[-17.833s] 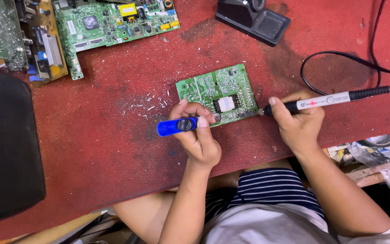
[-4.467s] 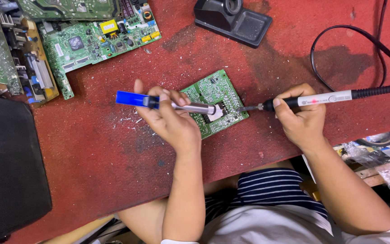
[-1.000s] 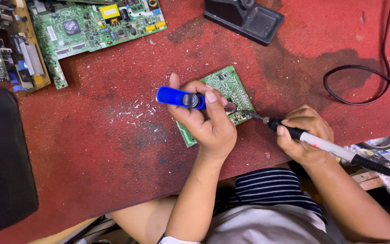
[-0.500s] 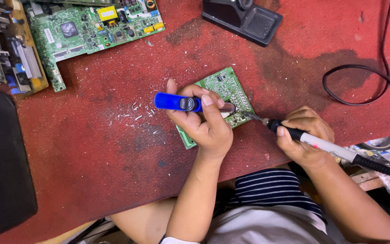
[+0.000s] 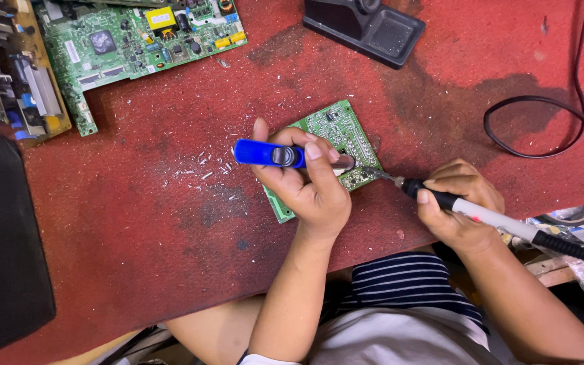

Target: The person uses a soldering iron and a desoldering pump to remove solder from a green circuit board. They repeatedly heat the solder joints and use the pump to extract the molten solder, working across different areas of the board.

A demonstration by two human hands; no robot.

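Note:
A small green circuit board [image 5: 336, 128] lies on the red table [image 5: 143, 203]. My left hand [image 5: 305, 182] rests over the board and grips a blue-handled desoldering pump [image 5: 265, 153], its metal nozzle lying over the board's right part. My right hand [image 5: 457, 209] holds a white and black soldering iron [image 5: 488, 217] like a pen. The iron's tip touches the board's right edge, close to the pump's nozzle. Much of the board's lower half is hidden under my left hand.
Larger green circuit boards [image 5: 130, 40] lie at the back left. A black iron stand [image 5: 366, 27] sits at the back. The iron's black cable [image 5: 542, 128] loops at the right. A black slab [image 5: 1, 250] covers the left side. White solder flecks litter the table.
Since a second ago my left hand has slid slightly lower and the pump has levelled out over the board. The iron's tip stays at the board's right edge.

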